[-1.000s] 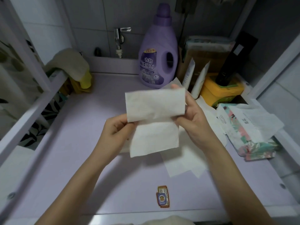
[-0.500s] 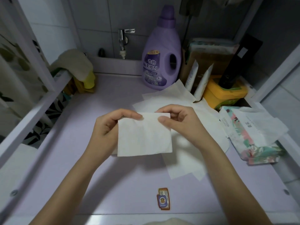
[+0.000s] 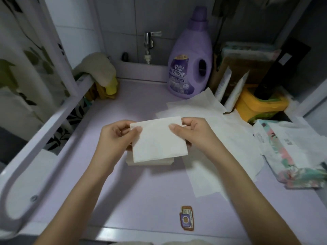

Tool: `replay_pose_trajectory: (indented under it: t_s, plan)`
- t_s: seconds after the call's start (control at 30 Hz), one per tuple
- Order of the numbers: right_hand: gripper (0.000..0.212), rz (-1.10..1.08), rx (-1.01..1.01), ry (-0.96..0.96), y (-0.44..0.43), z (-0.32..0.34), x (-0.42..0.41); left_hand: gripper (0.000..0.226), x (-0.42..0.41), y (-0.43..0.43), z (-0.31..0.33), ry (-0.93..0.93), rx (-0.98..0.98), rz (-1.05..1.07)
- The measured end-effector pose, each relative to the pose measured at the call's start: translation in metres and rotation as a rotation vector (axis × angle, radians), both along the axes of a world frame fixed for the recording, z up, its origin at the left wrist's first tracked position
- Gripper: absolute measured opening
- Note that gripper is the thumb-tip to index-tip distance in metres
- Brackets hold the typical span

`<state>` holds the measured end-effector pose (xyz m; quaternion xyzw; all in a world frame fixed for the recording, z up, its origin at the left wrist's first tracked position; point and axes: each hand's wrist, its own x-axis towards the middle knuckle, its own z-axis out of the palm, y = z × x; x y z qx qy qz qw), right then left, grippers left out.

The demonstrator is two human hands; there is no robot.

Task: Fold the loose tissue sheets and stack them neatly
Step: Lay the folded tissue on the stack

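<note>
A folded white tissue sheet (image 3: 159,140) is held flat between both hands just above the purple counter (image 3: 141,191). My left hand (image 3: 116,138) pinches its upper left corner and my right hand (image 3: 191,133) pinches its upper right corner. Directly under it, a small stack of folded tissues (image 3: 150,161) shows along its lower edge. Several loose unfolded tissue sheets (image 3: 221,147) lie spread on the counter to the right, reaching back toward the bottle.
A purple softener bottle (image 3: 191,61) stands at the back, with a tap (image 3: 148,43) to its left. A yellow tub (image 3: 256,106) and a floral tissue pack (image 3: 293,156) sit at the right. Cloths (image 3: 99,71) hang over the white rail at left. A sticker (image 3: 186,218) lies near the front edge.
The sheet was open and held up; its top half was folded down over the bottom. Both hands then lowered the folded sheet over the small stack.
</note>
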<state>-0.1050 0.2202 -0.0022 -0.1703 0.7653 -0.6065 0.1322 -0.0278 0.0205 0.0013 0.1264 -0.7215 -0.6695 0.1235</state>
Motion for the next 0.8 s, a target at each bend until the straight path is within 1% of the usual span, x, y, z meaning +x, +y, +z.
replay_pose_trajectory:
  t_s: [0.1,0.2,0.27,0.33,0.43,0.5,0.67,0.8]
  plan:
    - [0.034,-0.021,0.054,-0.066,-0.006,-0.012,-0.001,0.011,-0.005,-0.006,-0.007,-0.049,-0.002,0.029]
    - [0.033,-0.065,0.056,-0.102,-0.013,-0.02,0.001,0.016,-0.005,-0.01,-0.016,-0.101,-0.135,0.031]
    - [0.04,-0.106,0.108,-0.085,-0.018,-0.025,0.003,0.021,-0.004,-0.014,-0.022,-0.118,-0.222,0.043]
    - [0.045,-0.141,0.166,-0.033,-0.021,-0.031,0.005,0.024,-0.003,-0.018,-0.027,-0.121,-0.26,0.058]
    - [0.048,-0.171,0.24,0.032,-0.02,-0.04,0.004,0.024,-0.002,-0.018,-0.034,-0.1,-0.268,0.08]
    - [0.048,-0.166,0.264,0.029,-0.018,-0.045,0.001,0.026,-0.002,-0.016,-0.039,-0.093,-0.283,0.099]
    - [0.046,-0.148,0.249,0.025,-0.017,-0.048,0.0,0.025,-0.005,-0.015,-0.047,-0.076,-0.263,0.124]
    - [0.04,-0.145,0.254,0.036,-0.017,-0.047,-0.001,0.022,-0.005,-0.018,-0.05,-0.065,-0.234,0.114]
